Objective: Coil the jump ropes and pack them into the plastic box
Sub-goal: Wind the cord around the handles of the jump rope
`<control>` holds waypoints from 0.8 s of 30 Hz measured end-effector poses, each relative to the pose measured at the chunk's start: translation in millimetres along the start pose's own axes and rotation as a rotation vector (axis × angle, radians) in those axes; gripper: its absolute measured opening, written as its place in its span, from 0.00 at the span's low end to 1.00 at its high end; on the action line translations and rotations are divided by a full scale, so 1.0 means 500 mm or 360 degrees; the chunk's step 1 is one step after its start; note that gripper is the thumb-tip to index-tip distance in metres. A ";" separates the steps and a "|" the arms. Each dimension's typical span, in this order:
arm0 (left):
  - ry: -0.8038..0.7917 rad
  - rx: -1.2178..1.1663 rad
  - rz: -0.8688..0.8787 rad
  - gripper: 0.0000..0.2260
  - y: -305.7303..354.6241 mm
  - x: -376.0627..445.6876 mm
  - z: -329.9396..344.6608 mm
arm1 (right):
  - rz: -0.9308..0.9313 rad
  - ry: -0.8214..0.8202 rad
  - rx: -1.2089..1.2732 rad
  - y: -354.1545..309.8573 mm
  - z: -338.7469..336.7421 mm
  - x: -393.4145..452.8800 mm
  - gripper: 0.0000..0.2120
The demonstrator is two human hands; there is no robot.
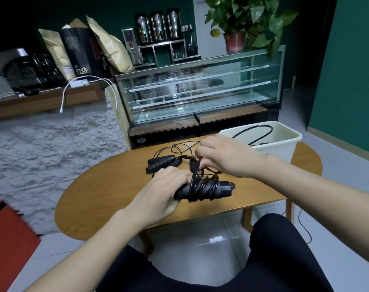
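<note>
My left hand (161, 187) grips the black handles of a jump rope (204, 189) just above the oval wooden table (107, 194). Its black cord is wound in several turns around the handles. My right hand (225, 155) hovers just above and pinches the loose end of that cord. A second black jump rope (161, 163) lies loose on the table behind my left hand, its thin cord looping toward the far edge. The white plastic box (284, 144) stands at the table's far right corner, and a coiled black rope (255, 130) shows inside it.
A glass display case (200, 89) stands right behind the table. A grey textured wall with a wooden counter is to the left, a white cable hanging from it. My knees are under the near table edge. A red object (6, 241) sits at the lower left.
</note>
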State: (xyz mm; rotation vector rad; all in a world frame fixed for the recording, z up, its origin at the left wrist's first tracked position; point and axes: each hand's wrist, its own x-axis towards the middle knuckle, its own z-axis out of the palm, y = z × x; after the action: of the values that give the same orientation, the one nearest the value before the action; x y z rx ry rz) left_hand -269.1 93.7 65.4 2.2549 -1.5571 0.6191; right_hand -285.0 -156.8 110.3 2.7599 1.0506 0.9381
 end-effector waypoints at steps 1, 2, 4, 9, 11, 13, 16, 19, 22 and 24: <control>0.0052 -0.0085 -0.0021 0.17 0.007 0.000 0.002 | 0.0075 -0.0032 0.0093 -0.001 0.007 0.000 0.25; 0.0126 -0.0170 -0.0045 0.16 0.014 0.002 0.003 | 0.0187 -0.0066 0.0186 -0.001 0.013 0.000 0.24; 0.0301 -0.0316 -0.0124 0.21 0.029 0.008 0.002 | 0.0399 -0.0147 0.0368 0.006 0.039 -0.016 0.14; 0.0476 -0.0350 -0.0347 0.40 0.037 0.041 -0.008 | 0.0619 -0.0117 0.0648 -0.042 0.108 -0.056 0.08; 0.0488 -0.0256 -0.0351 0.41 0.035 0.056 -0.006 | 0.0719 -0.0054 0.0780 -0.071 0.112 -0.056 0.09; 0.0555 -0.0213 -0.0374 0.37 0.039 0.071 -0.004 | 0.0808 -0.0064 0.0926 -0.096 0.111 -0.049 0.07; 0.0655 -0.0330 -0.0559 0.32 0.054 0.094 -0.007 | 0.0881 -0.0125 0.1096 -0.120 0.103 -0.040 0.09; 0.0708 -0.0390 -0.0748 0.28 0.053 0.109 -0.016 | 0.0882 -0.0167 0.1079 -0.116 0.101 -0.046 0.07; 0.0742 -0.0375 -0.0863 0.26 0.040 0.115 -0.026 | 0.0855 -0.0229 0.0983 -0.103 0.098 -0.058 0.05; 0.0755 -0.0344 -0.0925 0.24 0.032 0.117 -0.029 | 0.0837 -0.0233 0.0963 -0.106 0.093 -0.061 0.07</control>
State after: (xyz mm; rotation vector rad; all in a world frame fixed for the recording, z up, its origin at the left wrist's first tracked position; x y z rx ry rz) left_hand -268.4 49.0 108.7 2.0494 -0.6654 0.6997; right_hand -308.5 -127.3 43.7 3.6509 0.6703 0.4715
